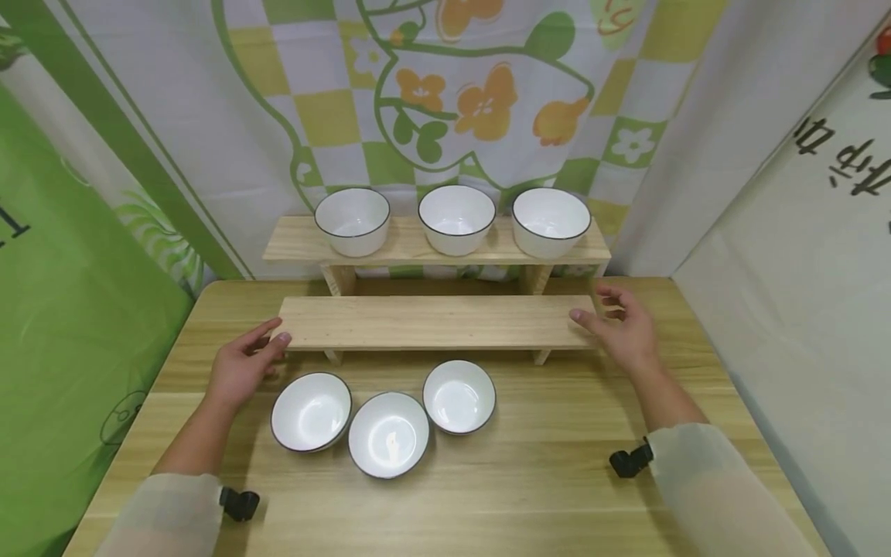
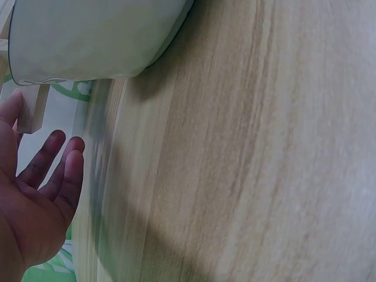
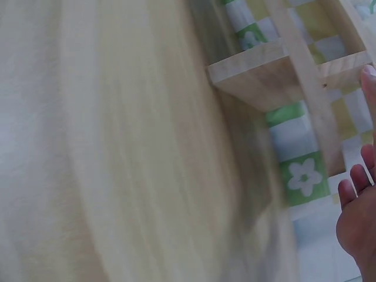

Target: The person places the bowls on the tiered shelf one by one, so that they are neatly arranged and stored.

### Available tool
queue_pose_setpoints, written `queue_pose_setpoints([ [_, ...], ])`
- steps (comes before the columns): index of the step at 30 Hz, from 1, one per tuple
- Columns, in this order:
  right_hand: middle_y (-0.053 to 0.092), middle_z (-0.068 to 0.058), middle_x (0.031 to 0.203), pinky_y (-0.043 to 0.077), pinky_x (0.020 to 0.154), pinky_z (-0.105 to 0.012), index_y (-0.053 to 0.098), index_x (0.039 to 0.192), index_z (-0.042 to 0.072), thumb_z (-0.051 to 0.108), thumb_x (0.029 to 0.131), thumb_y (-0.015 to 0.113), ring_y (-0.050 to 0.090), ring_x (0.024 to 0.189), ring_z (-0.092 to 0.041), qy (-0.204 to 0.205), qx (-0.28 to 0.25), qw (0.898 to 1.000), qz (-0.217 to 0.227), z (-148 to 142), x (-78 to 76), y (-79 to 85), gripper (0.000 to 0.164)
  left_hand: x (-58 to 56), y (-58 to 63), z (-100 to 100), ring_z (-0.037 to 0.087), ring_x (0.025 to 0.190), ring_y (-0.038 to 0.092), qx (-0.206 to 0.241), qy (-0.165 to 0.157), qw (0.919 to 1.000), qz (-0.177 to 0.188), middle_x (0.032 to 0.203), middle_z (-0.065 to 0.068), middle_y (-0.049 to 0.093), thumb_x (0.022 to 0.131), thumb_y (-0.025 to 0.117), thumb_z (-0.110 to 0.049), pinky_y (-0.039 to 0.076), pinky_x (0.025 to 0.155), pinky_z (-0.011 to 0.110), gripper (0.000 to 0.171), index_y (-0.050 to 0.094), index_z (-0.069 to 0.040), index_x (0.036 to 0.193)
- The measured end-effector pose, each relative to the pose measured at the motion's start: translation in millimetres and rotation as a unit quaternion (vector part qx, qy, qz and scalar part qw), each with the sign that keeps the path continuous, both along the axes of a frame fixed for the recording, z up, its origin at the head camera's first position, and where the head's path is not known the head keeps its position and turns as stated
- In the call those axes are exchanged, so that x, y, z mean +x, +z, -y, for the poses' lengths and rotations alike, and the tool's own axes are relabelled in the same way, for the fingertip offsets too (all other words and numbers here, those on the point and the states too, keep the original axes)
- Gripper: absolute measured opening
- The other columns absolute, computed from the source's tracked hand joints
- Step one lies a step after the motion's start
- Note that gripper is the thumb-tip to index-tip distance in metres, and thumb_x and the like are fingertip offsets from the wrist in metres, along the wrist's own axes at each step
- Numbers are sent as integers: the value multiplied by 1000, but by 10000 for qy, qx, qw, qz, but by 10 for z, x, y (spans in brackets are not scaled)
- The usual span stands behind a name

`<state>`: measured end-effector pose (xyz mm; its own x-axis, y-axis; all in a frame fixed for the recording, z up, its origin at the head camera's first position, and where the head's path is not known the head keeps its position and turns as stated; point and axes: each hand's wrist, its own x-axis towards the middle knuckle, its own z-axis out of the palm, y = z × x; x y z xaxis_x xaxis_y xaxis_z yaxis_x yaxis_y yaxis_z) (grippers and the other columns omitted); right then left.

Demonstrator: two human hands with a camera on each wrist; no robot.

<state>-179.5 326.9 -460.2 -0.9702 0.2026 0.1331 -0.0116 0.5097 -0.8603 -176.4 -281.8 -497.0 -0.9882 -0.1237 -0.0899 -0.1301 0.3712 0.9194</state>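
Observation:
A two-tier wooden shelf stands at the back of the table, with a lower board (image 1: pixel 438 323) and an upper board (image 1: pixel 407 249). My left hand (image 1: pixel 240 367) is at the lower board's left end, thumb and forefinger by its corners. The left wrist view shows the other fingers (image 2: pixel 71 182) loosely spread, away from the wood. At the opposite end, my right hand (image 1: pixel 626 329) has its thumb on the board's edge and its fingers apart beyond it. In front of the shelf are a left bowl (image 1: pixel 311 411), a middle bowl (image 1: pixel 388 435) and a right bowl (image 1: pixel 459 397), all white with dark rims.
Three similar white bowls stand on the upper board: one at left (image 1: pixel 353 222), one in the centre (image 1: pixel 456 220), one at right (image 1: pixel 551 223). A patterned curtain (image 1: pixel 480 93) hangs behind. Wooden tabletop (image 1: pixel 543 472) extends in front.

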Motion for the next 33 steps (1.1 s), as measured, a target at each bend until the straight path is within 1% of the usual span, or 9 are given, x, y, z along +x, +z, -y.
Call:
queue_pose_setpoints([
  [2, 52, -16, 145, 47, 99, -39, 55, 144, 3, 37, 89, 85, 48, 129, -36, 63, 233, 9997, -52, -16, 22, -50, 70, 0, -3, -3, 9, 87, 73, 22, 7, 10000, -9, 129, 25, 61, 96, 73, -47, 64, 69, 28, 68, 55, -13, 151],
  [6, 50, -18, 149, 45, 102, -51, 58, 142, 1, 28, 90, 85, 45, 133, -39, 227, 400, 9986, -244, -51, 51, -157, 64, -8, -20, -4, 10, 87, 74, 10, 19, 10000, -30, 126, 22, 63, 96, 74, -47, 64, 69, 28, 67, 56, -13, 151],
  [9, 44, -18, 156, 43, 106, -57, 54, 147, 2, 28, 91, 84, 43, 136, -43, 395, 299, 9987, -95, -72, 80, -229, 68, -10, -34, -6, 10, 87, 74, -31, 31, 10000, -36, 125, 21, 64, 96, 74, -47, 64, 69, 28, 66, 57, -13, 151],
  [13, 31, -19, 165, 36, 115, -64, 41, 159, 7, 36, 95, 79, 37, 143, -49, 674, 300, 9969, 261, -89, 100, -296, 80, -10, -54, 2, 9, 87, 74, -75, 42, 10000, -19, 128, 24, 62, 97, 73, -47, 64, 70, 28, 66, 56, -13, 151],
  [18, 24, -18, 168, 23, 123, -62, 34, 163, 15, 46, 100, 70, 21, 154, -45, 925, 359, 9926, 697, -86, 96, -330, 79, 11, -37, 14, 8, 88, 73, -48, 33, 10000, 66, 132, 27, 60, 98, 72, -45, 64, 71, 28, 66, 54, -11, 152],
  [22, 24, -16, 168, 20, 124, -62, 34, 163, 21, 49, 100, 68, 18, 154, -45, 923, 253, 9910, 940, -90, 92, -358, 77, 93, 181, -71, 7, 87, 73, 40, -39, 9998, 166, 135, 31, 57, 100, 72, -39, 64, 73, 29, 65, 52, -5, 152],
  [25, 23, -15, 168, 19, 124, -62, 34, 163, 23, 50, 99, 69, 17, 155, -44, 819, 63, 9917, 992, -94, 92, -383, 78, 87, 179, -52, 8, 87, 72, -32, -97, 9997, 205, 143, 30, 52, 99, 72, -42, 64, 73, 29, 67, 52, -7, 153],
  [29, 23, -15, 169, 18, 125, -62, 34, 164, 26, 49, 99, 69, 16, 155, -42, 737, -120, 9924, 973, -75, 102, -409, 77, 10, 10, 56, 7, 90, 70, -213, -99, 9995, 213, 152, 26, 47, 97, 72, -48, 63, 73, 28, 69, 52, -13, 154],
  [33, 21, -14, 170, 16, 125, -63, 32, 164, 29, 52, 99, 67, 15, 156, -41, 699, -175, 9922, 1022, -59, 116, -407, 77, -10, 14, 58, 4, 88, 70, -242, -100, 9995, 158, 155, 24, 46, 97, 72, -47, 63, 71, 26, 68, 53, -13, 153],
])
